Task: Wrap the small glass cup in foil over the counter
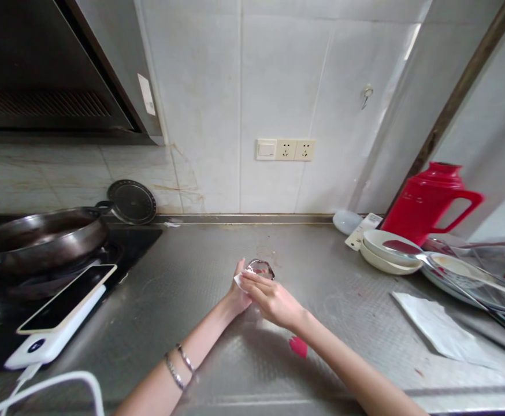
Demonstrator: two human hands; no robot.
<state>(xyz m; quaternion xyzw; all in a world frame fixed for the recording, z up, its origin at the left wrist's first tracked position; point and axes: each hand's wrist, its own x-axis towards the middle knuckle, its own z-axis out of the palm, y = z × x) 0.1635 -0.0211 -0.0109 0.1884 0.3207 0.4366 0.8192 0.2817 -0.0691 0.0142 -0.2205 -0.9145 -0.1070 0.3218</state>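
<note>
Above the middle of the steel counter (200, 254), my left hand (236, 293) is wrapped round the side of a small, shiny, see-through round object, perhaps a glass dish (264, 267). Its lower part is hidden behind my hands. My right hand (274, 297) presses a folded white tissue (237, 280) to the near rim, fingers together and pointing left. Only a corner of the tissue shows. A pink-red, petal-shaped piece (298, 346) lies on the counter just below my right wrist.
On the left a wok (40, 237) sits on the black stove, with a phone (68, 297) and a white power bank (57, 329) in front. At right are a red thermos (430, 202), stacked bowls (385, 260), a plate with utensils (478, 283) and a folded tissue sheet (441, 326).
</note>
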